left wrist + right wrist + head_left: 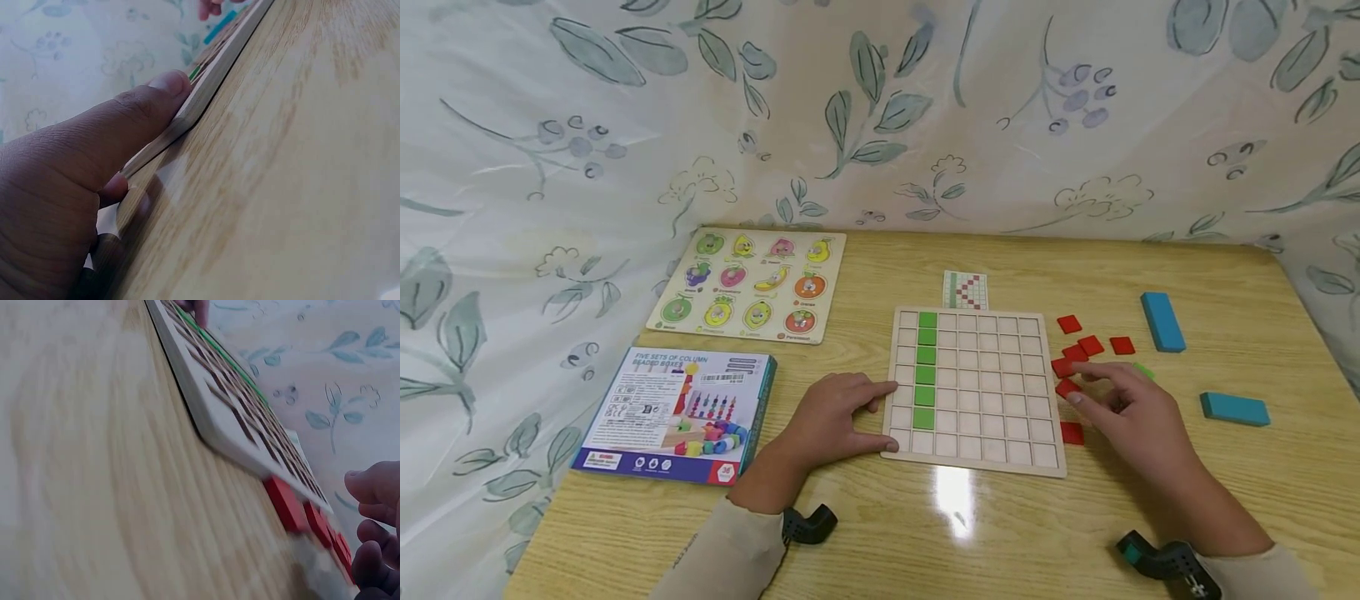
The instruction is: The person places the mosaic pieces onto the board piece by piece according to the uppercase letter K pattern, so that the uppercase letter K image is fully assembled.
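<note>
We see a square wooden grid board (976,392) lying flat on the wood-grain table (1150,267), its shallow square cells mostly bare. One column near its left edge holds a run of flat green tiles (927,367), from the top row down to the row above the bottom one. Our left hand (831,417) rests flat on the table against the board's left edge, fingers straight and touching the rim; the left wrist view shows the thumb pressed along that thin, pale edge.

Just right of the board lie loose red tiles (1086,346), small glossy squares, some touching one another. Our right hand (1131,408) hovers over them with fingers loosely curled, fingertips at a red tile near the board's right edge; we cannot tell whether it grips one.

Further right sit two smooth blue rectangular blocks (1162,321), well apart. A small pattern card (966,290) lies just behind the board. To the left are a wooden fruit peg puzzle (752,285) and a glossy cardboard bead-toy box (677,414). A leaf-printed cloth (880,108) hangs behind.
</note>
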Motion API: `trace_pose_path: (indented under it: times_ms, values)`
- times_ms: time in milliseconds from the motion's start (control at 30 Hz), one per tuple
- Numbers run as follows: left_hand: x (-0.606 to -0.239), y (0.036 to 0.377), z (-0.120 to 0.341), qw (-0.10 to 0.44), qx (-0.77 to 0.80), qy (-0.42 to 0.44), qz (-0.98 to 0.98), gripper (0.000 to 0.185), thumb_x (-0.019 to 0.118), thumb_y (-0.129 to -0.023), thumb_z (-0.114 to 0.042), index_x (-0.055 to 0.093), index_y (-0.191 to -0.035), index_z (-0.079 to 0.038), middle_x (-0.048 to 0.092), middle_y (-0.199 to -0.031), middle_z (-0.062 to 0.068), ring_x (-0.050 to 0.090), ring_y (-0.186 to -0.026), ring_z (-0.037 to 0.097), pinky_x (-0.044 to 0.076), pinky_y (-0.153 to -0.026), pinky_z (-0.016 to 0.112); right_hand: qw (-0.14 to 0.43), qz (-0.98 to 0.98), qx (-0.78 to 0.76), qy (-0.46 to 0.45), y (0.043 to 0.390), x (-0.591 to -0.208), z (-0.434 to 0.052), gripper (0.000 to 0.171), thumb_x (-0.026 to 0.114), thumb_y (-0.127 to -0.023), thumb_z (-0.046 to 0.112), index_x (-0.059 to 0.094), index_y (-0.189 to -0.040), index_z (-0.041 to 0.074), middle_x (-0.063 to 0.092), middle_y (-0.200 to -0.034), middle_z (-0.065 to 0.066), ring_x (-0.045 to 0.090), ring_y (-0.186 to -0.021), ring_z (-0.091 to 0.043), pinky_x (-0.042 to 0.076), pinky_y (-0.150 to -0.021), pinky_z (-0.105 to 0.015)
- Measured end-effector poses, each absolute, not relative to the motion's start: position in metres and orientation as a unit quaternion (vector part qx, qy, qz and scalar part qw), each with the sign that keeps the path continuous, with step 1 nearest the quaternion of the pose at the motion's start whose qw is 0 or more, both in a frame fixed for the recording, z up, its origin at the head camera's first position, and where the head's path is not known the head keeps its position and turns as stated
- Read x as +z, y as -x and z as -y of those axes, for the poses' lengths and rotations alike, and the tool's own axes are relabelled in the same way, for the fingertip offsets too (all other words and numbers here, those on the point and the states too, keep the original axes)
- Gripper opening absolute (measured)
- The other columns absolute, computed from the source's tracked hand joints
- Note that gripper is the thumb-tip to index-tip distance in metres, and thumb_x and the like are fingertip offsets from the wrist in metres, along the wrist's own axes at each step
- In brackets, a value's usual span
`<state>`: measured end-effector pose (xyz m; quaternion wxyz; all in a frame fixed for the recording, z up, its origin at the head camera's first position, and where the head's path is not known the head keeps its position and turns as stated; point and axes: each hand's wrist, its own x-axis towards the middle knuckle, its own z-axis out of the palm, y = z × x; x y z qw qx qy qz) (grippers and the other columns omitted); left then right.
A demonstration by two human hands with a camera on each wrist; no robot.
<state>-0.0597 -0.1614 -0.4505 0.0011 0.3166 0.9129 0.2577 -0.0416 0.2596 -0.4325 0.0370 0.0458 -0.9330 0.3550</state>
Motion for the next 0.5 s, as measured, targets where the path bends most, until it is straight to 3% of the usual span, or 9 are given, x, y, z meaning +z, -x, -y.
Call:
trace_pose_path:
  times_ms: [200, 500]
  values:
    - [-0.452, 0.060, 0.162, -0.007, 0.259, -0.321, -0.911, 0.075, 0.093, -0.077, -0.056, 0.073, -0.139, -0.019, 0.055, -0.092, -0.016, 0.049, -0.084, 0.007, 0.048, -0.085, 0.035, 0.065, 0.940, 0.334, -0.010, 0.042, -0.438, -0.274, 0.044, 0.081, -0.098, 0.020, 0.070, -0.138, 0.008, 0.065, -0.126, -0.016, 0.051, -0.071, -0.015, 0.041, -0.054, -0.023]
    - [-0.452, 0.060, 0.162, -0.004, 0.261, -0.321, -0.910, 0.075, 0.092, -0.078, -0.056, 0.072, -0.139, -0.018, 0.056, -0.092, -0.014, 0.049, -0.083, 0.007, 0.048, -0.083, 0.036, 0.052, 0.942, 0.329, 0.046, 0.043, -0.440, -0.292, 0.049, 0.076, -0.102, 0.029, 0.066, -0.144, 0.006, 0.061, -0.134, -0.021, 0.053, -0.078, -0.011, 0.045, -0.056, -0.021]
